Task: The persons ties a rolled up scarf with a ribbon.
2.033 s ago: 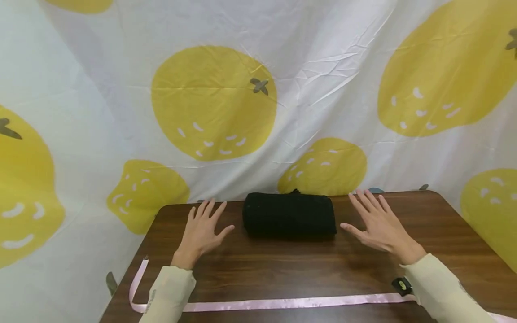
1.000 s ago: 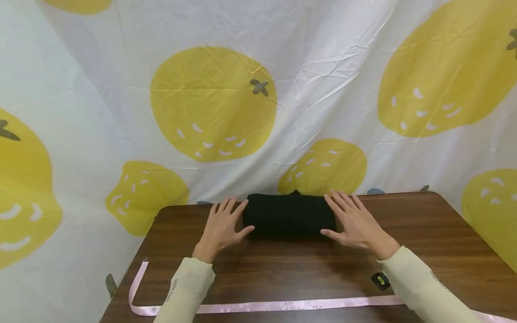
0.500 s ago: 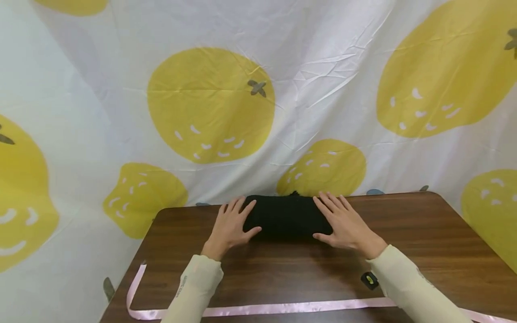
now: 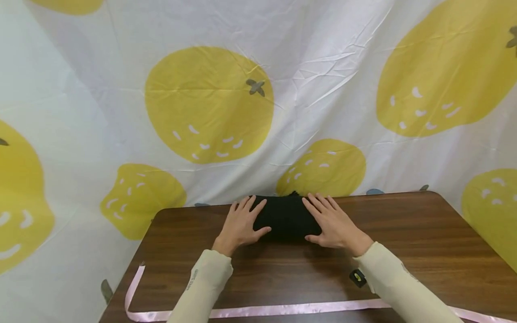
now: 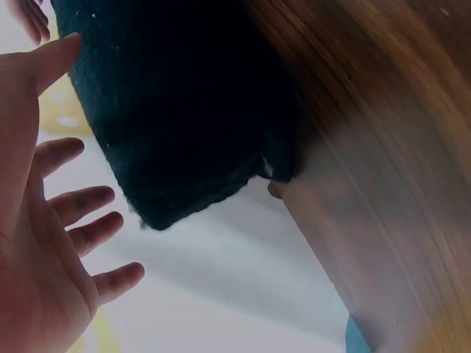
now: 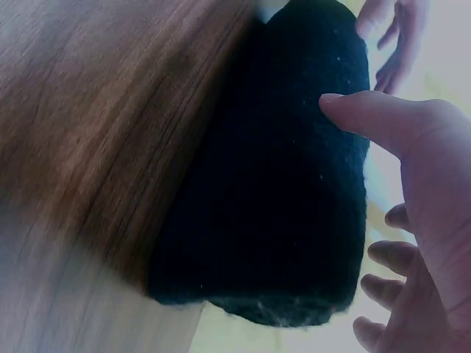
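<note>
A roll of fuzzy black cloth [image 4: 286, 219] lies near the table's far edge. Over its left end I hold my left hand [image 4: 240, 224], with fingers spread and thumb pointing inward. My right hand [image 4: 333, 224] is over the other end in much the same pose. In the left wrist view, the left hand [image 5: 44, 220] has loosely bent fingers around nothing, beside the cloth roll [image 5: 191, 110]. From the right wrist, the thumb of the right hand [image 6: 434, 191] overlaps the roll [image 6: 265, 184]; whether it touches the cloth I cannot tell.
Along the front of the brown wooden table [image 4: 436, 251] runs a pink ribbon [image 4: 299, 309], bending up at its left end. A small black device [image 4: 357, 278] with a yellow-green spot sits at the right cuff. Behind hangs a white sheet [image 4: 323, 36] printed with lemons.
From beside the roll, both hands have moved inward over its ends and closer to each other. The roll itself stays in about the same place.
</note>
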The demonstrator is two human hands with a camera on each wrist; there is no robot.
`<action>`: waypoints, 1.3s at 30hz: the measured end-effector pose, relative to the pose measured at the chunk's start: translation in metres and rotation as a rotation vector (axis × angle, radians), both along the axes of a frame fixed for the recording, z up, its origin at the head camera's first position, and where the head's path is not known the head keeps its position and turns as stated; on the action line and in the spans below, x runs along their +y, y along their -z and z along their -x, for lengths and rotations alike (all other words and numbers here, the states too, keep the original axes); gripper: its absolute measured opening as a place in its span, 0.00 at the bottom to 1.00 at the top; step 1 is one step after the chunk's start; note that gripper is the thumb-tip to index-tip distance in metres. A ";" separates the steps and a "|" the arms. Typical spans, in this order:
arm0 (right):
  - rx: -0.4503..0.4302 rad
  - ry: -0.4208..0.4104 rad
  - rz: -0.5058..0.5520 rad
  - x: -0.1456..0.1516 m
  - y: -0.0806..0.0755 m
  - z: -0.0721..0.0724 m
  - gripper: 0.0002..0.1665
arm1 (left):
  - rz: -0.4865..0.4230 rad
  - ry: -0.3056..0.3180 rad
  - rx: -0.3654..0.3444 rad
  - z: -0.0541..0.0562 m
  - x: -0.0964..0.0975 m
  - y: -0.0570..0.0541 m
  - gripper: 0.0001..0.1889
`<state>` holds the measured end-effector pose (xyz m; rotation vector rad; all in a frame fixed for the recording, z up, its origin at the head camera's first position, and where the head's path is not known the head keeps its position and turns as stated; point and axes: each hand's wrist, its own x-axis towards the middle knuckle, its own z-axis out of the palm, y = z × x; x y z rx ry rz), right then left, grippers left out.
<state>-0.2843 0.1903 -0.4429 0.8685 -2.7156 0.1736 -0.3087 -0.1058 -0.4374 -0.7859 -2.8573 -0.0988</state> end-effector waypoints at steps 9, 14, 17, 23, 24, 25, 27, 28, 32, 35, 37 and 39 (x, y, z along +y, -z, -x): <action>-0.050 0.032 -0.029 -0.011 0.007 0.006 0.62 | 0.060 -0.008 -0.047 0.008 0.016 0.003 0.49; -0.096 0.056 -0.062 -0.013 0.012 0.011 0.65 | 0.088 -0.030 -0.075 0.013 0.019 0.010 0.54; -0.128 0.059 -0.061 -0.013 0.014 0.014 0.67 | 0.102 -0.029 -0.071 0.016 0.019 0.014 0.58; -0.213 0.062 -0.036 -0.011 0.016 0.024 0.74 | 0.133 -0.014 -0.043 0.022 0.020 0.019 0.65; -0.219 0.061 -0.033 -0.010 0.017 0.026 0.75 | 0.135 -0.013 -0.035 0.023 0.020 0.020 0.66; -0.225 0.061 -0.030 -0.010 0.018 0.027 0.76 | 0.136 -0.012 -0.028 0.025 0.021 0.021 0.67; -0.234 0.059 -0.021 -0.008 0.020 0.031 0.78 | 0.142 -0.011 -0.015 0.027 0.022 0.023 0.70; -0.239 0.060 -0.016 -0.008 0.021 0.032 0.78 | 0.139 -0.009 -0.009 0.029 0.022 0.024 0.71; -0.255 0.060 0.008 -0.006 0.025 0.037 0.80 | 0.150 -0.013 0.002 0.034 0.024 0.030 0.74; -0.270 0.058 0.016 -0.006 0.026 0.041 0.81 | 0.169 -0.024 -0.003 0.038 0.024 0.032 0.75; -0.282 0.057 0.016 -0.006 0.027 0.044 0.81 | 0.184 -0.034 -0.004 0.041 0.024 0.033 0.75; -0.289 0.058 0.009 -0.006 0.027 0.046 0.81 | 0.196 -0.037 0.003 0.042 0.024 0.034 0.75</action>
